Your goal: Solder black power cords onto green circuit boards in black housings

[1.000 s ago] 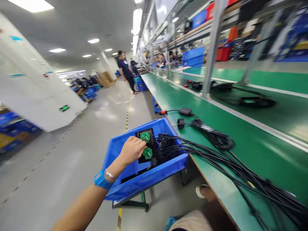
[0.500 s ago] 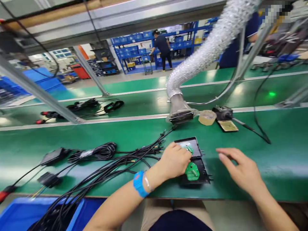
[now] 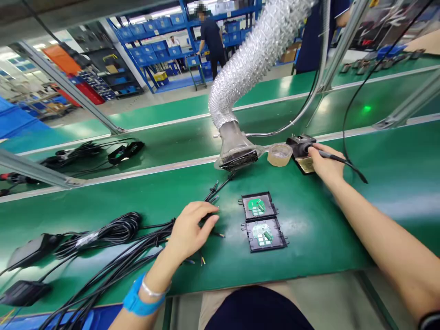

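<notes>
My left hand (image 3: 192, 227) hovers over the stripped ends of a bundle of black cables (image 3: 144, 250), thumb and fingers apart, with nothing visibly held. At the back right, my right hand (image 3: 327, 164) is closed around the handle of a soldering iron (image 3: 323, 154); the iron's tip is hidden in its stand (image 3: 298, 143). Between my hands lie two open black plastic cases, an upper case (image 3: 269, 211) and a lower case (image 3: 275, 246), edge to edge. Each holds a green circuit board, one upper board (image 3: 256, 206) and one lower board (image 3: 263, 234).
A fume extractor nozzle (image 3: 237, 144) on a silver flexible duct (image 3: 247, 64) hangs behind the cases. Beside it sits a tape roll (image 3: 279, 155). Coiled cable (image 3: 106, 233) and black adapters (image 3: 32, 250) lie left. A person (image 3: 211, 39) stands by blue shelves behind.
My left hand has moved left, off the cases to the cable ends. My right hand has reached forward and taken hold of the soldering iron. The view has shifted, and both boards now show fully.
</notes>
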A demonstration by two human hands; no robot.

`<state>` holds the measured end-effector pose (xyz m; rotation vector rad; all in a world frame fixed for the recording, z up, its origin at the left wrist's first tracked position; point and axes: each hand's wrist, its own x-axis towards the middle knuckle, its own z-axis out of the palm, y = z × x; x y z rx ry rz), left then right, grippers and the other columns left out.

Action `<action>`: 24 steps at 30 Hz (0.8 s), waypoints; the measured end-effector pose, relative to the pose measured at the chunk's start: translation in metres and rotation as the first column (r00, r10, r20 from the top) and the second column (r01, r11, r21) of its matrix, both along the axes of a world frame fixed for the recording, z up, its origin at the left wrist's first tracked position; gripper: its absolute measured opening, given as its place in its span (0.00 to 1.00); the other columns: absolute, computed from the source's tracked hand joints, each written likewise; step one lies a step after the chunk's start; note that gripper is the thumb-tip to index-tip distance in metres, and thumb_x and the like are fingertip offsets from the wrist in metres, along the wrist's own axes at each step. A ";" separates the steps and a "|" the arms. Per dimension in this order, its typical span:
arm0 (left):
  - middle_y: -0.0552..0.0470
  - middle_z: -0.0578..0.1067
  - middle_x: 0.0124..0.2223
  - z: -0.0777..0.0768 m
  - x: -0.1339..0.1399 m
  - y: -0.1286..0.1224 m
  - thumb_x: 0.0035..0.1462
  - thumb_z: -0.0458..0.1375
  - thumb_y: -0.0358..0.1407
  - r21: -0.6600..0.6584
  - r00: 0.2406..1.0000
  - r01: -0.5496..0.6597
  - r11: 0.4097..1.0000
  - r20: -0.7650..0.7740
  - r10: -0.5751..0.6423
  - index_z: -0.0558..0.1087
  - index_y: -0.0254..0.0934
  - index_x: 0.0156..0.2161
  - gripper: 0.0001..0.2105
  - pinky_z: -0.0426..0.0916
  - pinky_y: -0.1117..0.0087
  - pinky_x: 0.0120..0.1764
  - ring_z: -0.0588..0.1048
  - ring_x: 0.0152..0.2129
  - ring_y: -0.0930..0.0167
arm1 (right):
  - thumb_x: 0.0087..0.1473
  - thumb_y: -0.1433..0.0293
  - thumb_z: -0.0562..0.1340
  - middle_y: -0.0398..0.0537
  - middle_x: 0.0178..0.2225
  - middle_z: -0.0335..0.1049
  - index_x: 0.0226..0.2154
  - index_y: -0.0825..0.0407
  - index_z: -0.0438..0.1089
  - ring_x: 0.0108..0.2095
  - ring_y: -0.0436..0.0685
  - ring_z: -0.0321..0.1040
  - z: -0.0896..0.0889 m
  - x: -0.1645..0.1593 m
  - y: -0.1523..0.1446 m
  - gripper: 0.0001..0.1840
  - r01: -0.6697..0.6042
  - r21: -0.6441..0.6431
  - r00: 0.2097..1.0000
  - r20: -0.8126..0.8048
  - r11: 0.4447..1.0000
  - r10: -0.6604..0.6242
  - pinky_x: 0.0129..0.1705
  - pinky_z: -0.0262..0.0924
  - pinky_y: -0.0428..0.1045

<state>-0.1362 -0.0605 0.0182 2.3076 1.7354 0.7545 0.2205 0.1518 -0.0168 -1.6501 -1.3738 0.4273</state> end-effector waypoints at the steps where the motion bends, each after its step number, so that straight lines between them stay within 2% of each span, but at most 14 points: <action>1: 0.49 0.76 0.41 -0.001 -0.007 -0.005 0.61 0.54 0.38 -0.011 1.000 -0.021 1.000 0.009 0.021 0.73 0.39 0.42 0.09 0.68 0.65 0.45 0.73 0.41 0.68 | 0.55 0.57 0.59 0.60 0.40 0.72 0.46 0.61 0.70 0.35 0.52 0.69 0.000 -0.001 -0.001 0.25 -0.011 -0.003 0.999 -0.031 1.000 0.011 0.42 0.62 0.52; 4: 0.50 0.76 0.41 -0.005 -0.016 -0.015 0.61 0.54 0.38 -0.030 0.999 -0.039 0.999 0.021 0.039 0.74 0.39 0.41 0.08 0.69 0.66 0.45 0.73 0.41 0.68 | 0.55 0.56 0.57 0.62 0.35 0.72 0.47 0.65 0.69 0.25 0.50 0.67 0.004 0.004 -0.014 0.29 -0.008 0.025 0.994 -0.112 1.000 0.010 0.28 0.61 0.48; 6: 0.50 0.76 0.41 -0.007 -0.014 -0.018 0.61 0.54 0.37 -0.048 1.000 -0.014 0.999 0.024 0.016 0.74 0.39 0.41 0.08 0.69 0.66 0.45 0.73 0.41 0.68 | 0.51 0.58 0.62 0.60 0.34 0.71 0.46 0.64 0.69 0.23 0.49 0.66 0.009 0.011 -0.032 0.28 0.043 0.100 0.990 -0.137 0.994 -0.029 0.24 0.60 0.46; 9: 0.50 0.76 0.42 -0.006 -0.009 -0.016 0.60 0.55 0.36 -0.091 0.998 0.052 0.994 0.035 -0.049 0.74 0.39 0.42 0.08 0.68 0.67 0.46 0.73 0.42 0.69 | 0.44 0.62 0.69 0.50 0.30 0.68 0.44 0.62 0.67 0.21 0.46 0.63 0.016 0.013 -0.069 0.28 0.149 0.268 0.981 -0.159 0.952 -0.108 0.21 0.59 0.44; 11: 0.49 0.76 0.42 -0.003 -0.008 -0.012 0.60 0.55 0.36 -0.123 0.997 0.069 0.990 0.045 -0.064 0.74 0.39 0.42 0.08 0.68 0.67 0.47 0.73 0.42 0.69 | 0.46 0.63 0.68 0.43 0.25 0.65 0.45 0.60 0.66 0.19 0.46 0.64 0.015 0.005 -0.096 0.26 0.127 0.360 0.986 -0.150 0.924 -0.077 0.20 0.59 0.43; 12: 0.49 0.76 0.42 -0.002 -0.009 -0.011 0.60 0.55 0.36 -0.138 0.997 0.060 0.989 0.049 -0.054 0.74 0.39 0.42 0.08 0.67 0.67 0.47 0.73 0.42 0.69 | 0.50 0.64 0.65 0.41 0.22 0.65 0.48 0.59 0.65 0.18 0.47 0.65 0.013 -0.002 -0.110 0.24 0.043 0.389 0.994 -0.111 0.920 0.001 0.20 0.60 0.43; 14: 0.49 0.76 0.42 0.001 -0.016 -0.012 0.60 0.54 0.36 -0.156 0.998 0.008 0.988 0.057 0.001 0.74 0.38 0.42 0.09 0.67 0.67 0.47 0.73 0.42 0.69 | 0.58 0.67 0.58 0.39 0.21 0.68 0.54 0.54 0.62 0.18 0.48 0.68 0.004 -0.019 -0.134 0.21 -0.210 0.328 0.978 0.054 0.921 0.203 0.22 0.63 0.43; 16: 0.49 0.76 0.42 0.002 -0.027 -0.021 0.61 0.54 0.35 -0.160 0.994 -0.071 0.985 0.065 0.082 0.74 0.38 0.42 0.09 0.67 0.67 0.47 0.73 0.42 0.69 | 0.60 0.69 0.56 0.39 0.25 0.73 0.52 0.48 0.65 0.22 0.48 0.72 -0.010 -0.035 -0.150 0.16 -0.493 0.260 0.858 0.304 0.830 0.414 0.27 0.66 0.42; 18: 0.50 0.76 0.42 0.003 -0.041 -0.035 0.60 0.53 0.33 -0.170 0.985 -0.142 0.975 0.071 0.156 0.74 0.38 0.43 0.09 0.67 0.68 0.47 0.73 0.42 0.70 | 0.59 0.66 0.57 0.42 0.35 0.76 0.45 0.47 0.67 0.29 0.51 0.74 -0.027 -0.047 -0.157 0.11 -0.685 0.242 0.697 0.491 0.687 0.522 0.33 0.68 0.45; 19: 0.50 0.76 0.42 0.004 -0.049 -0.043 0.60 0.53 0.31 -0.178 0.978 -0.183 0.967 0.068 0.198 0.74 0.38 0.43 0.09 0.67 0.68 0.47 0.73 0.41 0.70 | 0.58 0.63 0.58 0.44 0.40 0.75 0.43 0.47 0.67 0.33 0.54 0.74 -0.036 -0.051 -0.157 0.11 -0.743 0.232 0.636 0.539 0.628 0.553 0.36 0.68 0.48; 21: 0.51 0.77 0.41 0.004 -0.062 -0.055 0.59 0.52 0.29 -0.184 0.954 -0.281 0.942 0.052 0.295 0.74 0.38 0.42 0.10 0.68 0.69 0.46 0.74 0.41 0.71 | 0.56 0.59 0.59 0.46 0.44 0.73 0.43 0.47 0.67 0.37 0.58 0.72 -0.051 -0.058 -0.152 0.13 -0.794 0.218 0.572 0.582 0.567 0.578 0.42 0.66 0.53; 24: 0.48 0.77 0.42 0.003 -0.072 -0.049 0.59 0.50 0.28 -0.164 0.903 -0.421 0.892 0.020 0.429 0.74 0.36 0.42 0.12 0.68 0.67 0.46 0.74 0.40 0.69 | 0.57 0.58 0.57 0.45 0.36 0.73 0.42 0.48 0.68 0.33 0.57 0.70 -0.058 -0.064 -0.145 0.14 -0.826 0.195 0.525 0.605 0.528 0.598 0.41 0.63 0.54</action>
